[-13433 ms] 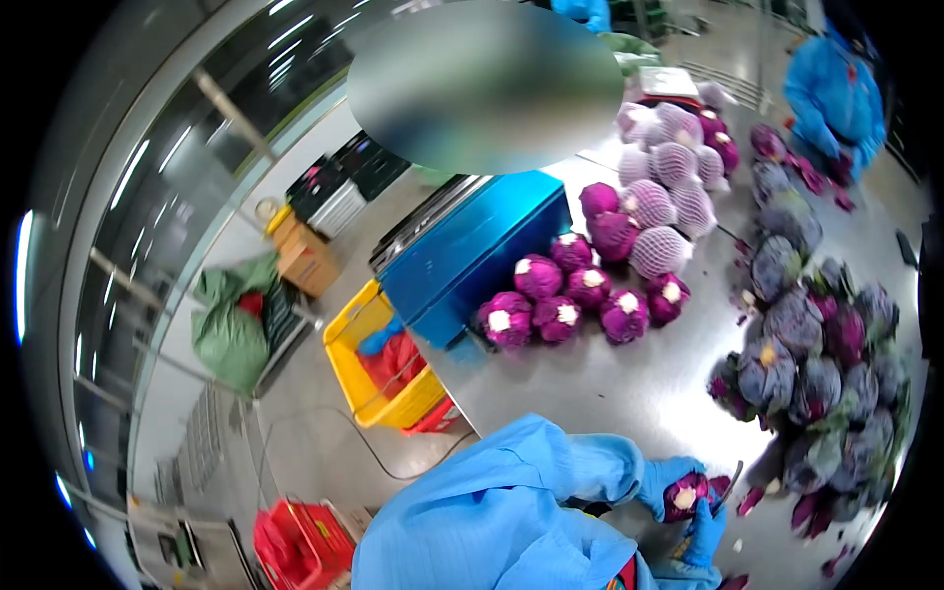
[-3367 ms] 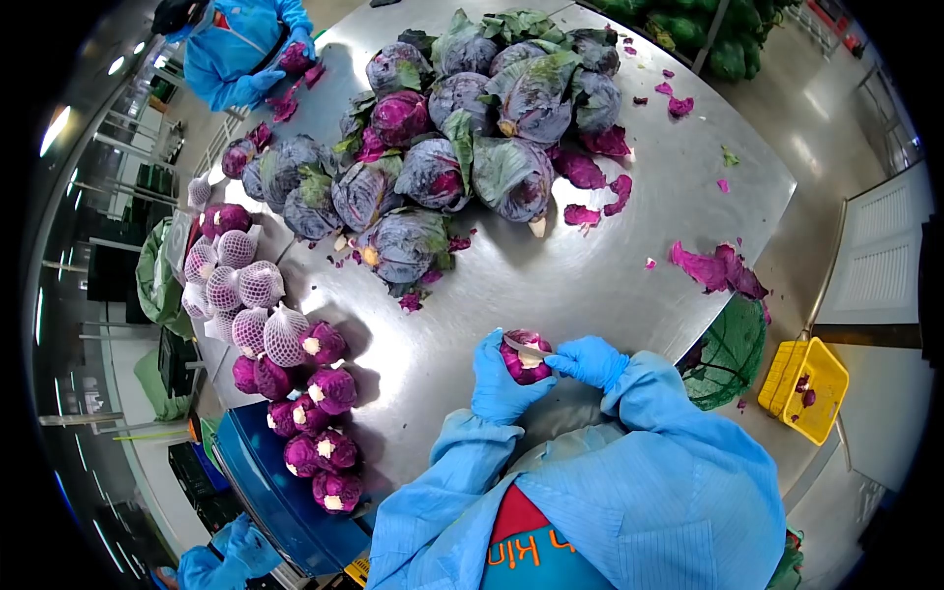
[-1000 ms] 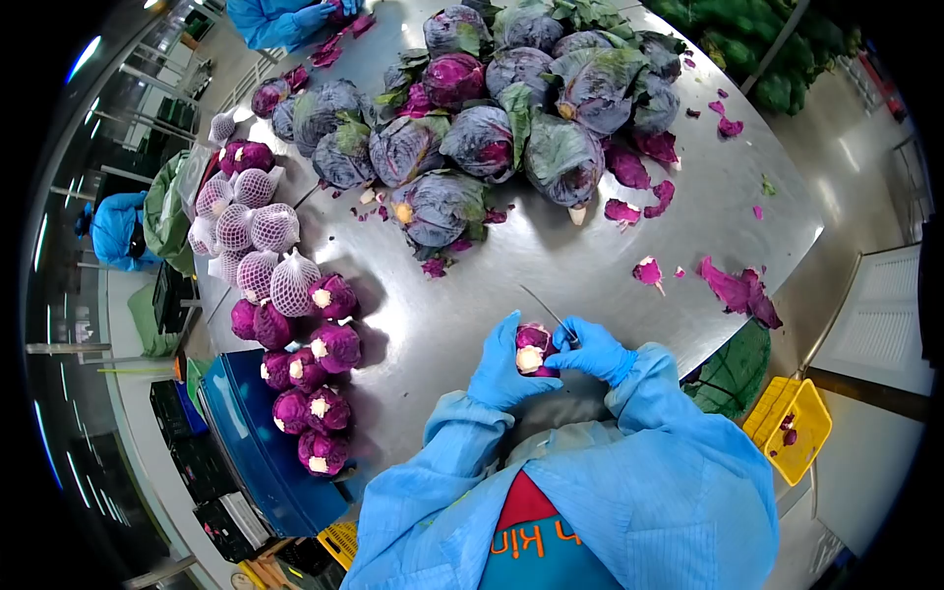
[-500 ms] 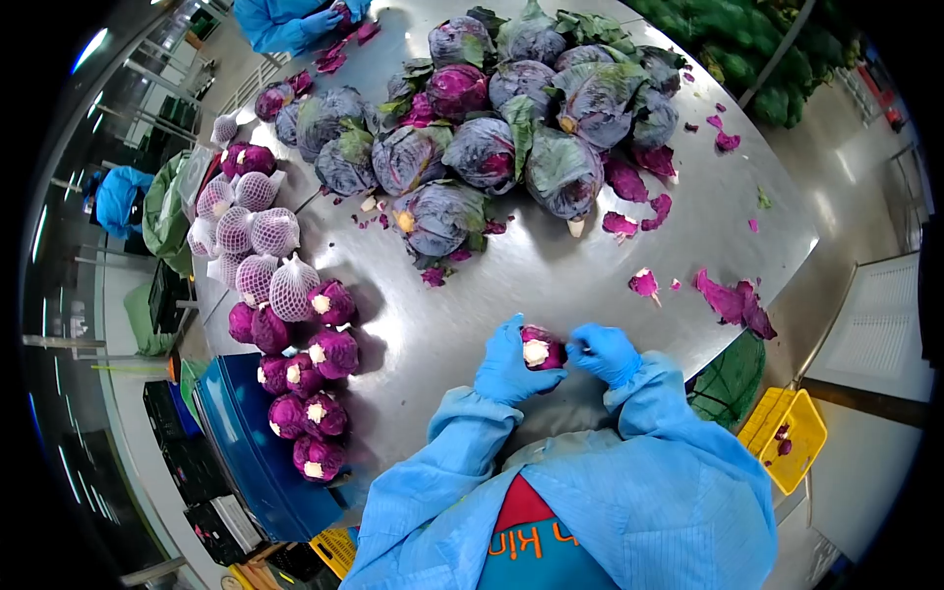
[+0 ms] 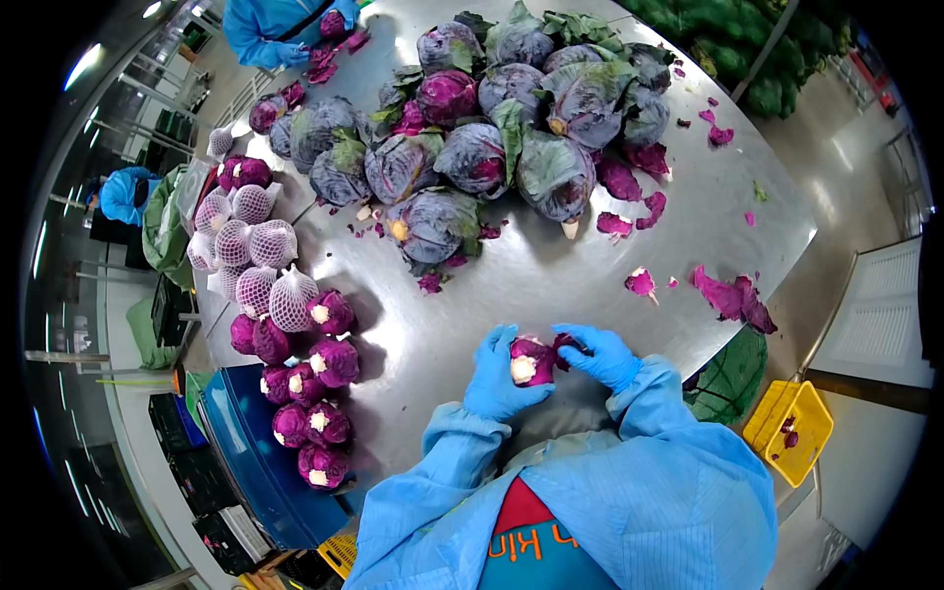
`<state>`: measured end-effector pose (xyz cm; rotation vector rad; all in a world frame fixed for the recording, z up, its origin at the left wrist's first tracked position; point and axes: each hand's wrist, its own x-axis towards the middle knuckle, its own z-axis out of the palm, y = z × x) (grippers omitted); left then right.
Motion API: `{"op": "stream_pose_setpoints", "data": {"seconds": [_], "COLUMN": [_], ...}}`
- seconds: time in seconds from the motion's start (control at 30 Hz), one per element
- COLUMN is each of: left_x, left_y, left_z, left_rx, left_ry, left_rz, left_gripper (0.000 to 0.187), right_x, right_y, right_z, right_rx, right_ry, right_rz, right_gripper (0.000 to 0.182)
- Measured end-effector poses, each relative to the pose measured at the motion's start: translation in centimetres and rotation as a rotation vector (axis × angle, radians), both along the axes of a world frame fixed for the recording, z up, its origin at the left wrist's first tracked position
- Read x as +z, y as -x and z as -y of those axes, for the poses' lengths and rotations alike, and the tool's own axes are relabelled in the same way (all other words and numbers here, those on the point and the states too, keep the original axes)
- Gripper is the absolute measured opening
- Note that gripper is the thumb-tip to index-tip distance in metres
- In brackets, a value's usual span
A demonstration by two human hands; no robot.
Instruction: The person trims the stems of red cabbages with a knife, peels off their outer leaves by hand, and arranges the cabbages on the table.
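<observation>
A small trimmed red cabbage (image 5: 536, 356) rests in my left hand (image 5: 494, 382), its pale cut stem end showing near the palm. My blue-gloved fingers wrap round its left side and underside. Close against the cabbage's right side, my right hand (image 5: 602, 359) pinches a dark purple leaf (image 5: 562, 348) that stands out from the head. Beyond both hands lies a pile of untrimmed red cabbages (image 5: 472, 157) with grey-green outer leaves. On the left, trimmed cabbages (image 5: 335, 362) sit in rows, beside several wrapped in white foam nets (image 5: 271, 243).
Loose purple leaves (image 5: 728, 295) lie at the right of the steel table (image 5: 433, 324). A co-worker's blue sleeve (image 5: 258, 34) reaches in at the far left, near purple leaves. A blue bin (image 5: 261, 462) stands at the left edge, a yellow basket (image 5: 801, 442) at the lower right.
The cabbage has shifted slightly left and turned in my left hand. My right hand now pinches a leaf at its side; before, it was just apart from the head.
</observation>
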<state>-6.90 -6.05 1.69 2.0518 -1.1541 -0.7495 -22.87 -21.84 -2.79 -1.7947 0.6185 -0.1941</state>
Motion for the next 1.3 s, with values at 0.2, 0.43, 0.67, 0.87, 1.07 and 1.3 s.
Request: {"op": "stream_pose_setpoints", "data": {"seconds": [0.2, 0.43, 0.67, 0.87, 1.07, 1.3], "left_x": [-0.7, 0.0, 0.7, 0.9, -1.4, -4.3], "left_y": [0.2, 0.1, 0.2, 0.0, -1.9, -2.1], "left_z": [-3.4, -2.5, -1.6, -1.0, -4.3, -3.6], "left_rx": [-0.059, -0.141, -0.149, -0.228, -0.203, -0.223], "left_ry": [0.185, 0.128, 0.024, 0.037, 0.263, 0.293], "left_rz": [-0.054, 0.020, 0.048, -0.023, -0.110, -0.085], "left_gripper": [0.102, 0.104, 0.106, 0.102, 0.101, 0.106], "right_x": [-0.6, -0.2, 2.8, 0.3, -4.1, 4.1], "right_y": [0.9, -1.4, -3.4, -2.6, 0.7, -2.5], "right_z": [6.2, -0.5, -0.3, -0.6, 4.7, 2.3], "right_rx": [-0.313, 0.009, 0.091, 0.326, 0.123, 0.074], "right_ry": [0.400, 0.013, -0.502, 0.387, 0.601, 0.299], "right_rz": [-0.345, -0.206, -0.382, 0.005, -0.339, 0.013], "right_gripper": [0.056, 0.064, 0.050, 0.027, 0.018, 0.041]}}
